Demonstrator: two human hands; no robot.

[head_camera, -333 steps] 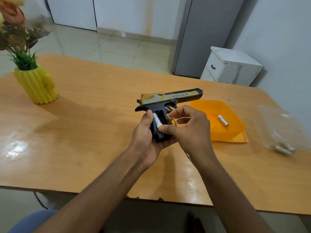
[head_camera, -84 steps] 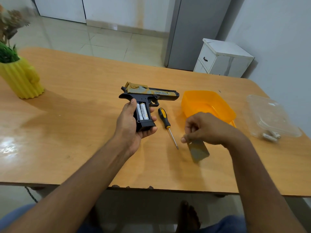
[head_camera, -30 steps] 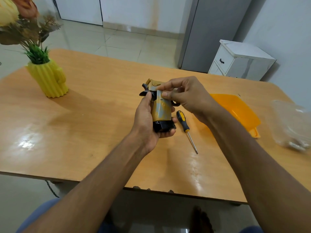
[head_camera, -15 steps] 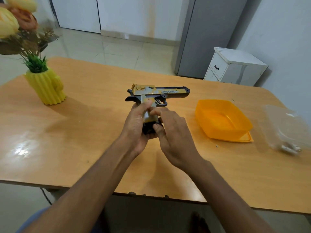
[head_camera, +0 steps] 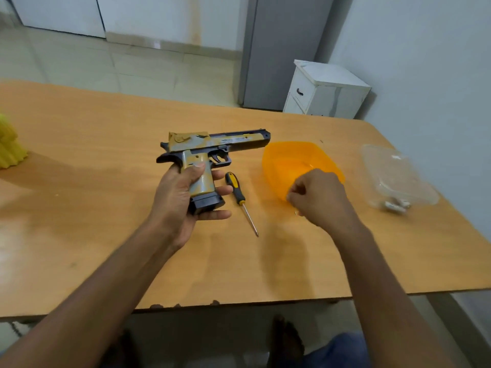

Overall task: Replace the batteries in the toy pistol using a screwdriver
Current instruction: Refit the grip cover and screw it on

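Note:
The toy pistol [head_camera: 218, 143], tan and grey camouflage on a black frame, points right above the wooden table [head_camera: 79, 144]. My left hand [head_camera: 172, 200] grips its handle, and the camouflage cover sits over the handle's side. A screwdriver [head_camera: 235, 187] with a black and yellow handle lies on the table just right of that hand, tip toward me. My right hand [head_camera: 318, 197] hovers at the near rim of the orange bowl [head_camera: 289, 155], fingertips curled and pinched together. I cannot make out whether anything small is between them.
A clear plastic container [head_camera: 393, 173] holding loose batteries [head_camera: 396, 205] lies near the table's right edge. A yellow vase [head_camera: 9, 147] stands at the far left. A white cabinet [head_camera: 324, 91] and a grey fridge stand behind the table.
My right hand has left the pistol handle and moved right to the orange bowl. The screwdriver, hidden half a second ago, shows again. The cover now sits on the handle.

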